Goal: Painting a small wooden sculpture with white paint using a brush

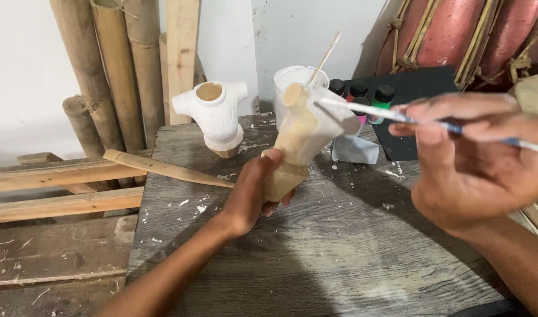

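Observation:
My left hand (251, 194) grips the bare wooden base of a carved wooden torso figure (301, 132), held tilted above the grey wooden table (316, 258). The figure's upper part is partly coated white. My right hand (474, 164) holds a thin paintbrush (386, 113) whose white-loaded tip touches the figure's shoulder. A second carved torso (216, 114), painted fully white, stands upright at the table's back left.
A white cup (292, 82) with a stick in it stands behind the held figure. Small paint bottles (363, 94) sit on a black sheet (421, 88). A wooden slat (163, 167) lies at the table's left edge, with bamboo poles (116, 64) and planks (58, 188) beyond.

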